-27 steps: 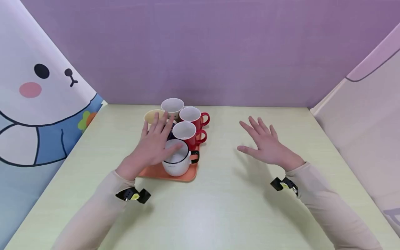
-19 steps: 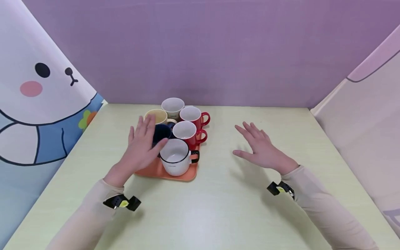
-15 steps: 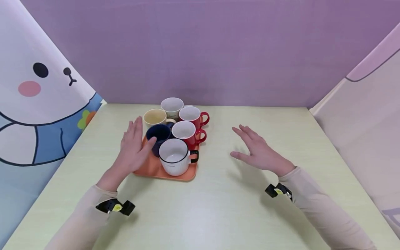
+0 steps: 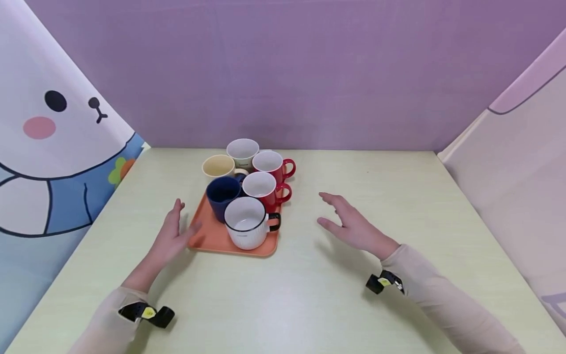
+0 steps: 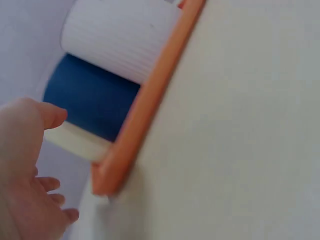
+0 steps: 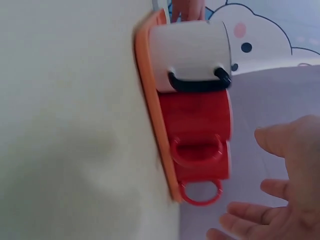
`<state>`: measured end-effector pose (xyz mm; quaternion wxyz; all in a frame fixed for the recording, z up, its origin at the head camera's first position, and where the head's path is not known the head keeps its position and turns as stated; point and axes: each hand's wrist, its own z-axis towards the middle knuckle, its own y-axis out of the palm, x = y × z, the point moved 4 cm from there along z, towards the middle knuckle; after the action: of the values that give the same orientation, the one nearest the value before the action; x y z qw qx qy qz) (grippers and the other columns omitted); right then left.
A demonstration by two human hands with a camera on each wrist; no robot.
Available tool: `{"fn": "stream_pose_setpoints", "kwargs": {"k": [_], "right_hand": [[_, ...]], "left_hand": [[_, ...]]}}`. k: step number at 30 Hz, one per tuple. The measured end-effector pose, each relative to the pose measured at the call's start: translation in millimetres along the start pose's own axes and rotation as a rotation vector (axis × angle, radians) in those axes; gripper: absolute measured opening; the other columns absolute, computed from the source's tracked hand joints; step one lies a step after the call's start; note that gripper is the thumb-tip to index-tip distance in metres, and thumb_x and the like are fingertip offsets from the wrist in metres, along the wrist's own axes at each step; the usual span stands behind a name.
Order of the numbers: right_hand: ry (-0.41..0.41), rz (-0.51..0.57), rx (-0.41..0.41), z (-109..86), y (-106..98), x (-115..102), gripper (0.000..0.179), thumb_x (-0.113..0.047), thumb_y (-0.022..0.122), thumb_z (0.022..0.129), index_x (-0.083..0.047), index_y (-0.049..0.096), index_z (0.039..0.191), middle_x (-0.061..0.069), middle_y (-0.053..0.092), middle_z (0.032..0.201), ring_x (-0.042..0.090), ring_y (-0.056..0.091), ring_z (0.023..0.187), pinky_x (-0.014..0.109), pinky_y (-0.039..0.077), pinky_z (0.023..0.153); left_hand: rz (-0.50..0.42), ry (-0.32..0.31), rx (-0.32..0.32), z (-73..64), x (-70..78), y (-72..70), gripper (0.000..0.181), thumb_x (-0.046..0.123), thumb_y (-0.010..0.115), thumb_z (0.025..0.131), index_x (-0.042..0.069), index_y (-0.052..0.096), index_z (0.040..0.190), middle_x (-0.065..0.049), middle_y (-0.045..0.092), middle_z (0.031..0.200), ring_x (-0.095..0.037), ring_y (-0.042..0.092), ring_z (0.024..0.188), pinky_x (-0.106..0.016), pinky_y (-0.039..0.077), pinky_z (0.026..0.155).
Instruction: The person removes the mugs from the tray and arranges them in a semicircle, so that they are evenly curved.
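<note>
An orange tray (image 4: pixel 208 241) carries several mugs. At its front stands a white mug (image 4: pixel 245 236) with a black rim and black handle. Behind that are a navy mug (image 4: pixel 218 201) and a red mug (image 4: pixel 269 199) with a white inside. Further back sit a second red mug (image 4: pixel 276 169), a cream-yellow mug (image 4: pixel 218 167) and a white mug (image 4: pixel 243 152). My left hand (image 4: pixel 168 236) hovers just left of the tray, thumb by its near-left corner, holding nothing. To the right of the tray, my right hand (image 4: pixel 351 226) is raised over the table, fingers extended and holding nothing.
The tray rests on a pale wooden table (image 4: pixel 309 305). A purple backdrop (image 4: pixel 283 73) rises behind it. On the left a printed cartoon panel (image 4: pixel 57 147) borders the table, and a white panel (image 4: pixel 522 187) on the right.
My left hand has moved from above the mugs to the left and toward me, off the tray. My right hand has shifted slightly left and nearer. The mugs and tray stay put.
</note>
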<state>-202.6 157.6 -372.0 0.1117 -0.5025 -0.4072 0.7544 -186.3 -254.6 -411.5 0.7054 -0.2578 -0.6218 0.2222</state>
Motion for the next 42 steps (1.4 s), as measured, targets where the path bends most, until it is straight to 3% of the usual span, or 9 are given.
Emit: {"fn": "stream_pose_setpoints", "kwargs": {"k": [5,12,19,27,32,37,42], "right_hand": [[-0.033,0.121,0.003,3.5,18.7,-0.3,0.057,-0.014,0.062,0.099,0.004,0.037,0.147,0.025,0.048,0.142,0.038,0.049,0.129,0.053,0.048,0.1],[-0.028,0.3,-0.047,16.2,48.3,-3.3,0.046,-0.008,0.057,0.101,0.006,0.042,0.142,0.028,0.053,0.133,0.041,0.054,0.123,0.049,0.05,0.1],[0.011,0.437,-0.111,30.5,70.9,-13.3,0.044,-0.006,0.056,0.101,0.004,0.043,0.142,0.024,0.053,0.136,0.036,0.053,0.125,0.04,0.052,0.098],[0.005,0.546,-0.101,45.2,85.8,-20.6,0.035,-0.007,0.052,0.103,0.004,0.051,0.136,0.021,0.059,0.131,0.039,0.056,0.118,0.04,0.055,0.09],[0.006,0.638,-0.099,52.7,90.2,-21.7,0.027,-0.005,0.05,0.104,0.008,0.054,0.127,0.025,0.064,0.119,0.04,0.06,0.113,0.044,0.055,0.093],[0.026,0.682,-0.113,56.3,91.4,-20.5,0.021,-0.002,0.05,0.103,0.013,0.055,0.117,0.029,0.064,0.115,0.039,0.062,0.111,0.047,0.055,0.092],[0.025,0.685,-0.127,57.7,91.6,-19.9,0.021,-0.001,0.05,0.103,0.012,0.056,0.118,0.028,0.064,0.116,0.039,0.062,0.112,0.046,0.055,0.093]], "left_hand": [[-0.119,-0.074,-0.076,-2.3,-17.2,4.7,0.096,0.022,0.063,0.098,-0.005,-0.009,0.155,-0.034,0.008,0.159,-0.051,0.013,0.145,-0.065,0.021,0.113],[-0.305,-0.143,-0.092,-2.4,-30.3,5.9,0.104,0.01,0.071,0.092,0.002,-0.01,0.157,-0.025,0.013,0.162,-0.043,0.018,0.147,-0.052,0.022,0.117],[-0.484,-0.124,-0.14,-3.1,-36.0,7.2,0.107,-0.009,0.071,0.083,0.0,-0.006,0.157,-0.027,0.017,0.161,-0.043,0.018,0.146,-0.022,0.033,0.112],[-0.604,-0.054,-0.195,-2.2,-43.8,9.5,0.109,-0.017,0.07,0.078,-0.006,-0.005,0.155,-0.033,0.01,0.159,-0.041,0.014,0.148,-0.012,0.037,0.104],[-0.616,-0.028,-0.203,-2.5,-45.3,10.7,0.107,-0.019,0.071,0.077,-0.008,-0.001,0.155,-0.035,0.009,0.158,-0.033,0.02,0.148,-0.01,0.038,0.102],[-0.606,-0.041,-0.213,-3.4,-42.9,10.1,0.106,-0.019,0.07,0.078,-0.007,-0.002,0.155,-0.033,0.009,0.159,-0.039,0.015,0.148,-0.011,0.038,0.102],[-0.58,-0.06,-0.229,-3.2,-40.6,7.5,0.107,-0.018,0.069,0.079,-0.005,-0.003,0.156,-0.029,0.01,0.161,-0.045,0.011,0.147,-0.012,0.038,0.103]]}}
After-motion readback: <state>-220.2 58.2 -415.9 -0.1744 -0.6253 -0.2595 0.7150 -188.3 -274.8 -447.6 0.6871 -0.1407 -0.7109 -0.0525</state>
